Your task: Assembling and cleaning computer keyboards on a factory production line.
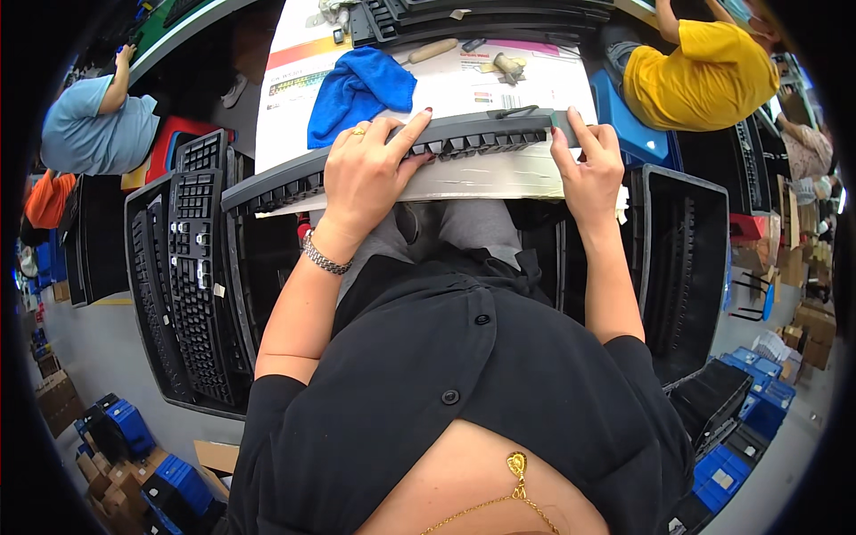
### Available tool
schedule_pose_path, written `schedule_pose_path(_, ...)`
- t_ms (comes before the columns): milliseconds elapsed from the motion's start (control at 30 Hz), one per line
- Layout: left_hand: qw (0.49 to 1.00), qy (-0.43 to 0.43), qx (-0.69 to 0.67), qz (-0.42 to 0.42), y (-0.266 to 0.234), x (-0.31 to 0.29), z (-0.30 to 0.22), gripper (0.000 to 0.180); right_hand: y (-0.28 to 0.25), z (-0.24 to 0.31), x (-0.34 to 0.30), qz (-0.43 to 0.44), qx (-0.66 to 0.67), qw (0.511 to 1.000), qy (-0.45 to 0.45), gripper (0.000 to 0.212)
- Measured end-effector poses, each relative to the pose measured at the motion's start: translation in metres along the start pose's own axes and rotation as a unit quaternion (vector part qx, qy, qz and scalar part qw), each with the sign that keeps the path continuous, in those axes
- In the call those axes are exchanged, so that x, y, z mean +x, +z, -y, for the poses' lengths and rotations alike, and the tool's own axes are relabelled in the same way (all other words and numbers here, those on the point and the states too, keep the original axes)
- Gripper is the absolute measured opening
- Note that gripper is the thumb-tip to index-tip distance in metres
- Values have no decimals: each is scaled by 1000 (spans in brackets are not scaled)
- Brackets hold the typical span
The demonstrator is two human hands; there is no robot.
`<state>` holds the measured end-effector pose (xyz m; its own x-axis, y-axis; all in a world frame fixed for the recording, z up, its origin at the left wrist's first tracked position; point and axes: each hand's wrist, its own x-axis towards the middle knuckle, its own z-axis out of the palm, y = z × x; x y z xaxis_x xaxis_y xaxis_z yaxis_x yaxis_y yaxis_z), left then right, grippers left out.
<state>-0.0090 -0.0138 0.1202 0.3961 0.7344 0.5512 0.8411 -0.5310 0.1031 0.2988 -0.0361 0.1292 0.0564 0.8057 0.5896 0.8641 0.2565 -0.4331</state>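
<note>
A black keyboard (481, 131) stands tilted up on its long edge at the near side of the white-topped table, its keys turned toward me. My left hand (364, 169) grips it left of the middle, thumb on the key side and fingers over the upper edge. At the right end, my right hand (588, 162) pinches the keyboard between thumb and fingers. A short dark cable piece (519, 111) shows along the top edge near that hand. Just behind the keyboard lies a crumpled blue cloth (361, 89).
More black keyboards (481, 22) lie stacked at the table's far side, near a tan stick (432, 50) and a small tan roll (508, 66). Black bins with keyboards stand left (234, 303) and right (722, 259). People in light blue (98, 134) and yellow (700, 76) sit at both sides.
</note>
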Motion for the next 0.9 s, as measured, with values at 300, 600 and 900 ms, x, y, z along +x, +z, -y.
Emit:
schedule_pose_path(300, 1000, -11, -12, 0, -1, 1, 2, 54, 8, 8, -2, -29, -48, 998, -25, 33)
schedule_pose_path(600, 999, -7, -26, -16, -3, -1, 1, 55, 6, 8, 0, -31, -82, 996, -13, 31)
schedule_pose_path(900, 1000, -7, -19, -7, 0, -1, 4, 52, 4, 8, 1, -30, -82, 996, -6, 31)
